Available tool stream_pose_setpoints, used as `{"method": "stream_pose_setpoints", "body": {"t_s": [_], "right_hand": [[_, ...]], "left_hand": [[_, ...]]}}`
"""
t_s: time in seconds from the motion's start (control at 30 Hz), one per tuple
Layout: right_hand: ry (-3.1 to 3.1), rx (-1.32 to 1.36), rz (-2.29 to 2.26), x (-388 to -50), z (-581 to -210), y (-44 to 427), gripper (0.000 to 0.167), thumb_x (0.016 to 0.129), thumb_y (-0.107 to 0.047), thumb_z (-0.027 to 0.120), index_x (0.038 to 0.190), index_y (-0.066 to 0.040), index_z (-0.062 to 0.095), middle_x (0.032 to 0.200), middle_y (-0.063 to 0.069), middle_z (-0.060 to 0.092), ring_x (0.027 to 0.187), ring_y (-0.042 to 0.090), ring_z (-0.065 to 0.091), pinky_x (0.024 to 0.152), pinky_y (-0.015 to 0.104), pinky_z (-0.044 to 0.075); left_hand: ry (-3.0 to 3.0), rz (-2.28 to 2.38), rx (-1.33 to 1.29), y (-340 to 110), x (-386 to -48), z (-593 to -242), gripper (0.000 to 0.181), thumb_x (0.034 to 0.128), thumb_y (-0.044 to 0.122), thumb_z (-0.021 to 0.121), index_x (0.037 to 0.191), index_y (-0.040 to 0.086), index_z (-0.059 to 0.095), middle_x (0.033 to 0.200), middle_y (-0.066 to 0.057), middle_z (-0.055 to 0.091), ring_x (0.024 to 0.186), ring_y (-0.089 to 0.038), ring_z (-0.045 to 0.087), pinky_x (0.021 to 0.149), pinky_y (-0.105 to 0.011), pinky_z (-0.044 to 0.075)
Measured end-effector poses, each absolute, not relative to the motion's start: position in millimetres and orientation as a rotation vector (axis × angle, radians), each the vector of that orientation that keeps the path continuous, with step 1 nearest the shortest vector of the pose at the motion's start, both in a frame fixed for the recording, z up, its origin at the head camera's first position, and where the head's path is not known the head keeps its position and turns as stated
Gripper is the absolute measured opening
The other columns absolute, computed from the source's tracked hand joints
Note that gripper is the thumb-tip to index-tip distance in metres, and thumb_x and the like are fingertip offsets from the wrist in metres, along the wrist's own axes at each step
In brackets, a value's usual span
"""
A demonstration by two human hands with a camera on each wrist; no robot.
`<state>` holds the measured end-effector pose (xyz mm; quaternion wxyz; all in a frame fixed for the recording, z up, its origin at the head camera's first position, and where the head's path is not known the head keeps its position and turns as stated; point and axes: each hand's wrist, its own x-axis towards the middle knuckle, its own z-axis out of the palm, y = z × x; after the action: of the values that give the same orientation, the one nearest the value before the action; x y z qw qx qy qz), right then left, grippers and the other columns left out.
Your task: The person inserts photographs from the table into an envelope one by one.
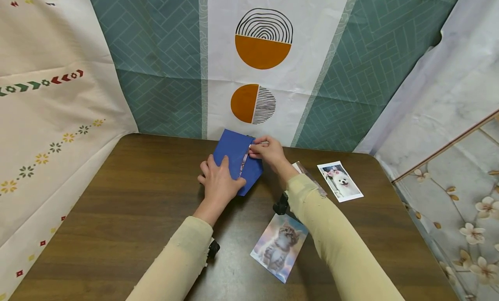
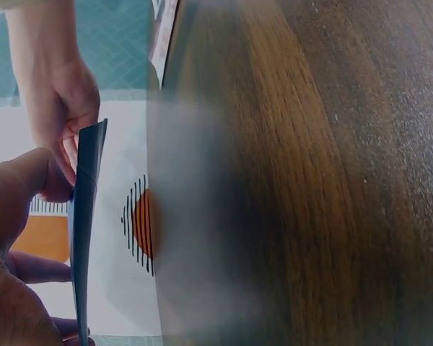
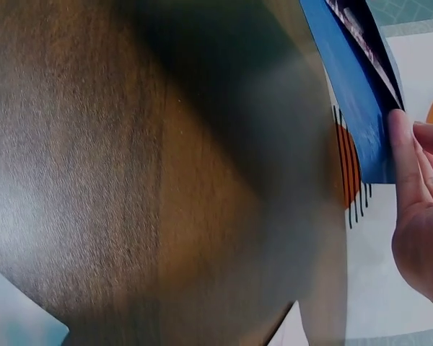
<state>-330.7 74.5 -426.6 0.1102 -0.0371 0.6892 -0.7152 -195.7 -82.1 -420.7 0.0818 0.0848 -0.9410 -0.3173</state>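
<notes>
Above the table's back edge, a blue envelope (image 1: 229, 151) is held with its opening facing up and a printed picture (image 1: 244, 160) partly showing in the slit. My left hand (image 1: 220, 179) grips its left side, fingers spread over the face, thumb near the lower edge. At the slit's far end, my right hand (image 1: 269, 151) pinches the envelope's edge by the picture. The left wrist view shows the envelope (image 2: 85, 216) nearly edge-on between both hands. In the right wrist view the right thumb and fingers (image 3: 399, 130) lie at the envelope's corner.
On the table (image 1: 136, 214), a kitten picture (image 1: 278, 249) lies near the front, beside my right forearm. A white dog picture (image 1: 340, 182) is at the back right. Another picture (image 1: 312, 177) is partly covered by my right sleeve. Patterned cloth (image 1: 167, 54) hangs behind the table.
</notes>
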Motion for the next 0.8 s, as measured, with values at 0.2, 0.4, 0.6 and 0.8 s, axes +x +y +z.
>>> {"method": "stream_pose_setpoints", "body": {"t_s": [0.2,0.4,0.6,0.8], "right_hand": [[2.047,-0.124,-2.096,-332.0,-427.4,76.9,0.020,0.101,0.007,0.066,0.119,0.010,0.057,0.096,0.018,0.073,0.074,0.014,0.077,0.074,0.029,0.063],[2.006,-0.125,-2.110,-331.5,-426.8,75.0,0.018,0.102,0.007,0.066,0.117,0.009,0.058,0.092,0.012,0.072,0.077,0.015,0.076,0.077,0.030,0.064],[2.017,-0.095,-2.102,-328.3,-420.5,76.2,0.017,0.104,0.002,0.065,0.119,0.008,0.059,0.099,0.016,0.073,0.080,0.016,0.077,0.079,0.031,0.064],[2.006,-0.062,-2.087,-326.6,-418.9,77.9,0.013,0.105,-0.002,0.066,0.115,0.005,0.061,0.100,0.018,0.074,0.080,0.017,0.078,0.079,0.033,0.064]], "left_hand": [[-2.819,-0.947,0.257,-81.3,-195.6,-420.3,0.088,0.0860,0.038,0.087,0.158,0.003,0.050,0.166,-0.034,0.024,0.148,-0.055,0.023,0.107,-0.075,0.030],[-2.828,-0.951,0.265,-79.4,-195.4,-419.5,0.087,0.0870,0.038,0.086,0.158,0.003,0.050,0.166,-0.034,0.024,0.148,-0.054,0.023,0.106,-0.075,0.031],[-2.837,-0.946,0.271,-79.0,-195.2,-420.1,0.087,0.0871,0.039,0.086,0.158,0.003,0.050,0.167,-0.034,0.023,0.148,-0.054,0.023,0.107,-0.074,0.030],[-2.829,-0.948,0.269,-78.8,-195.5,-420.4,0.087,0.0870,0.039,0.086,0.158,0.003,0.050,0.166,-0.034,0.024,0.147,-0.054,0.023,0.107,-0.074,0.030]]}}
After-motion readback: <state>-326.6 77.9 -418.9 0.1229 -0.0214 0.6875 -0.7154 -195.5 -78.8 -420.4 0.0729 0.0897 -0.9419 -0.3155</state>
